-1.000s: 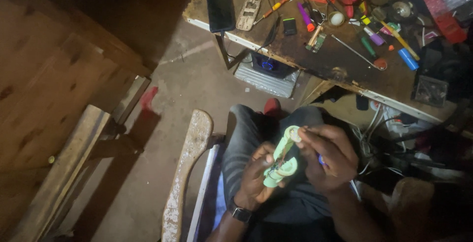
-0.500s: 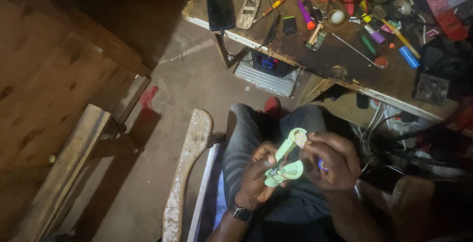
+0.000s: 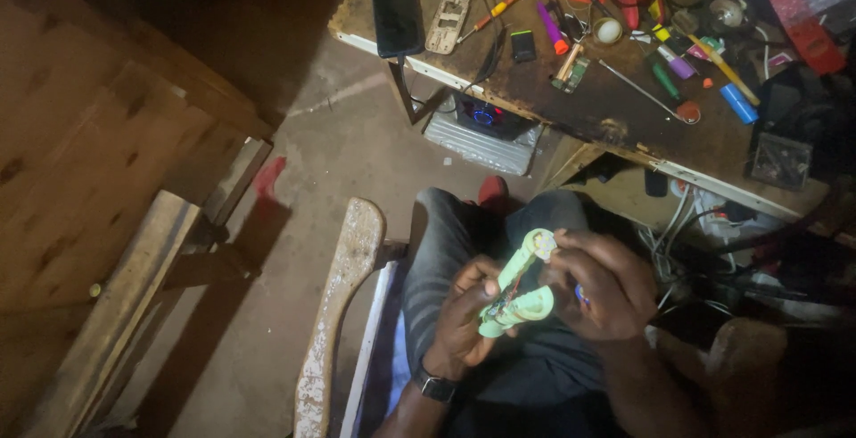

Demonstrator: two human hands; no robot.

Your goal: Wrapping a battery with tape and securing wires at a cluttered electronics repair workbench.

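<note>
Up-right slanting, pale green gadget (image 3: 520, 285) between both hands.

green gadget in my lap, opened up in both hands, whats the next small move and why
Probably steady the green gadget with the left hand and let the right hand work at the exposed wiring near its middle. Both hands already grip it over the lap, and the tools on the workbench sit out of easy reach.

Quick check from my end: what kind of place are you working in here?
Probably a small electronics repair workshop. The workbench is crowded with screwdrivers, a dark phone and a bare phone frame. Both hands, left hand and right hand, hold a pale green gadget opened up, wires showing.
</note>
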